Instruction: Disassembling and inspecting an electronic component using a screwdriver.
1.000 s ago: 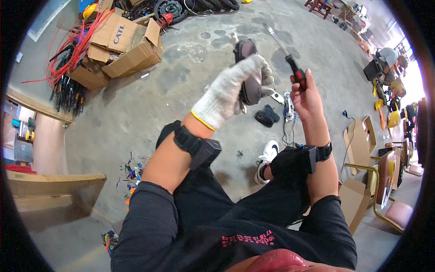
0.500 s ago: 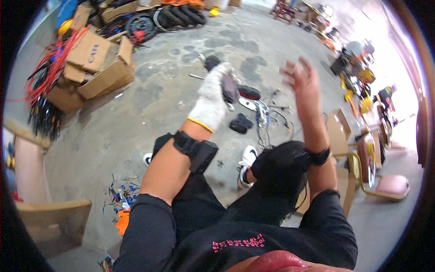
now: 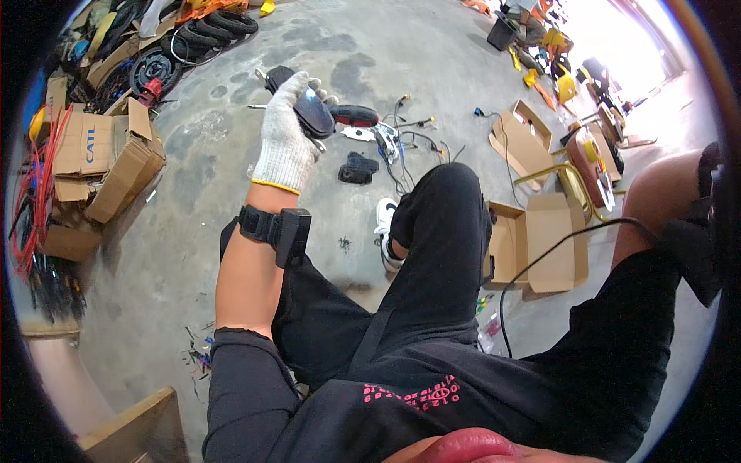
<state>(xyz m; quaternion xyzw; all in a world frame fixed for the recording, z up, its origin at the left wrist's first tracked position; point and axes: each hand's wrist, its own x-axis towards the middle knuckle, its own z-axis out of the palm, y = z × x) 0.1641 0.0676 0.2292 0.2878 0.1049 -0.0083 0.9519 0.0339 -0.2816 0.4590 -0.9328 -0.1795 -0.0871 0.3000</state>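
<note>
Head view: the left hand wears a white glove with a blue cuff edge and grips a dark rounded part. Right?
Not quite: the head view shows the cuff edge is yellow, not blue. The left hand does wear a white glove and grip a dark rounded part.

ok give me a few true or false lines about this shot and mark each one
1. The left hand wears a white glove. True.
2. The screwdriver lies loose on the floor. False: the left hand grips it, along with a dark oval part.
3. The right hand shows in full. False: the right arm runs to the right edge and its hand is out of view.
4. Black tyres lie toward the upper left. True.
5. The shoe beside the bent knee is bright red. False: it is mostly white.
</note>
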